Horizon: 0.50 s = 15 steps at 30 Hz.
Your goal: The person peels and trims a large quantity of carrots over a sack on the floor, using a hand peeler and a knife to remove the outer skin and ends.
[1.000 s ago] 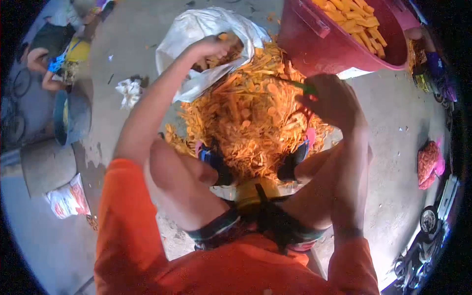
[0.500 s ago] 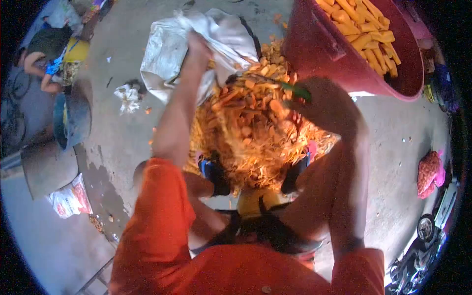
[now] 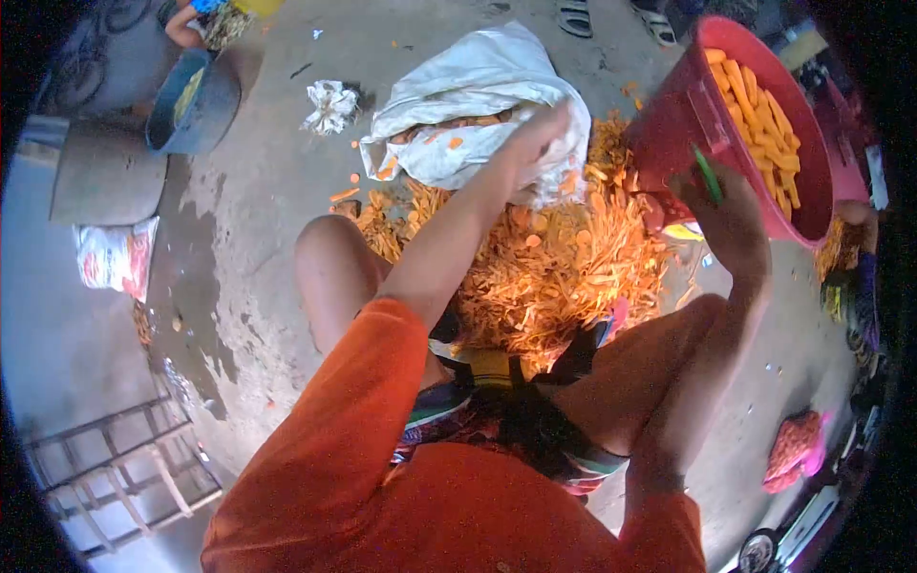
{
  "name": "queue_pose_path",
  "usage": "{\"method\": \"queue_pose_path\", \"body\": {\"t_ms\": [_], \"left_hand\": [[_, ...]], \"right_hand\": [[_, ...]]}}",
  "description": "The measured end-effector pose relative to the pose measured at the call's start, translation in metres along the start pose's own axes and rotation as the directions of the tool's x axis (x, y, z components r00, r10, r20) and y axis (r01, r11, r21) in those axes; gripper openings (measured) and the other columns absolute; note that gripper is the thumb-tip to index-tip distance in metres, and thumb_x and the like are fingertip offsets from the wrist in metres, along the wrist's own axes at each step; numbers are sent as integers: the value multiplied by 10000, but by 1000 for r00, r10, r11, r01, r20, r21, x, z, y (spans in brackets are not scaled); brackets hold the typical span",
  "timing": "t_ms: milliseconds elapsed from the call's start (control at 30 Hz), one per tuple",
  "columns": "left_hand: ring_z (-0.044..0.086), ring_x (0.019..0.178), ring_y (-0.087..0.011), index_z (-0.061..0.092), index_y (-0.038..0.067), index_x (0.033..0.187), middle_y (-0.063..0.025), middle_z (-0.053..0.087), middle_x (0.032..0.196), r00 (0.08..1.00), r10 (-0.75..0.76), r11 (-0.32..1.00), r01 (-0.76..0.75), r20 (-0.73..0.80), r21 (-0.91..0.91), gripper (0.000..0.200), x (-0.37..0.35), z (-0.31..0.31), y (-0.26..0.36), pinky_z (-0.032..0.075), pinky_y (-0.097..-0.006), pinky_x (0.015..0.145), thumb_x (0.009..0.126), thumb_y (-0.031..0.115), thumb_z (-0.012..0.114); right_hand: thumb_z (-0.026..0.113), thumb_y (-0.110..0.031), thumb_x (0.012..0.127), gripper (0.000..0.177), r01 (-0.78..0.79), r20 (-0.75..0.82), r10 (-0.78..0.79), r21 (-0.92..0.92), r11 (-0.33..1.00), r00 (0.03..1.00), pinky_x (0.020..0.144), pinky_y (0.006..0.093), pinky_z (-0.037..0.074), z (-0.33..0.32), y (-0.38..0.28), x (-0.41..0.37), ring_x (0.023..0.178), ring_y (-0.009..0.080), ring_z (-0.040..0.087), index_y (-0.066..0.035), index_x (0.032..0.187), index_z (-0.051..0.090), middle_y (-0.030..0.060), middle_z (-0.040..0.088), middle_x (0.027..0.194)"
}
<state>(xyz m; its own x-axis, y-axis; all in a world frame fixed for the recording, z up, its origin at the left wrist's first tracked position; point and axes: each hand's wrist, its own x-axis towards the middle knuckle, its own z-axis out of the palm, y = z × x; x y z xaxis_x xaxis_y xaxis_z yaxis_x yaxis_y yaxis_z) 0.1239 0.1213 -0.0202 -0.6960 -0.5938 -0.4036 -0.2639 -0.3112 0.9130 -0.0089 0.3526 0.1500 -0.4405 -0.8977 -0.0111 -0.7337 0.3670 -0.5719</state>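
My left hand (image 3: 535, 134) grips the edge of a white sack (image 3: 478, 95) that lies open on the concrete floor with carrots showing in its mouth. My right hand (image 3: 721, 215) is closed around a green-handled peeler (image 3: 708, 175), held against the rim of a red tub (image 3: 688, 124) filled with peeled carrots (image 3: 764, 119). Between my knees and feet lies a big heap of orange carrot peelings (image 3: 564, 272). My sleeves are orange.
A blue basin (image 3: 196, 110) and a grey block (image 3: 105, 177) stand at the upper left, with a crumpled rag (image 3: 330, 105) nearby. A printed bag (image 3: 115, 258) lies at left, a metal rack (image 3: 124, 473) at lower left, and a pink net bag (image 3: 793, 449) at lower right. Another person's feet (image 3: 611, 17) show at top.
My view has swung, so the sack and tub sit further right. My left hand stays on the sack's edge; my right hand with the peeler has risen to the tub's rim.
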Motion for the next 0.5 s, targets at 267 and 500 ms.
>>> {"method": "queue_pose_path", "body": {"t_ms": [267, 500], "left_hand": [[621, 956, -153, 649, 74, 1197, -72, 660, 1135, 906, -348, 898, 249, 240, 362, 525, 52, -131, -56, 518, -286, 777, 839, 451, 725], [674, 906, -290, 682, 96, 1095, -164, 699, 1030, 925, 88, -48, -367, 370, 929, 327, 230, -313, -62, 530, -432, 810, 906, 358, 628]], "right_hand": [[692, -270, 902, 270, -188, 34, 188, -26, 982, 981, 668, 382, 482, -19, 24, -29, 704, 223, 618, -1, 898, 661, 128, 676, 798], [669, -156, 921, 189, -277, 132, 293, -127, 952, 947, 782, 328, 488, -21, 34, -30, 851, 168, 621, -11, 1037, 635, 120, 684, 946]]}}
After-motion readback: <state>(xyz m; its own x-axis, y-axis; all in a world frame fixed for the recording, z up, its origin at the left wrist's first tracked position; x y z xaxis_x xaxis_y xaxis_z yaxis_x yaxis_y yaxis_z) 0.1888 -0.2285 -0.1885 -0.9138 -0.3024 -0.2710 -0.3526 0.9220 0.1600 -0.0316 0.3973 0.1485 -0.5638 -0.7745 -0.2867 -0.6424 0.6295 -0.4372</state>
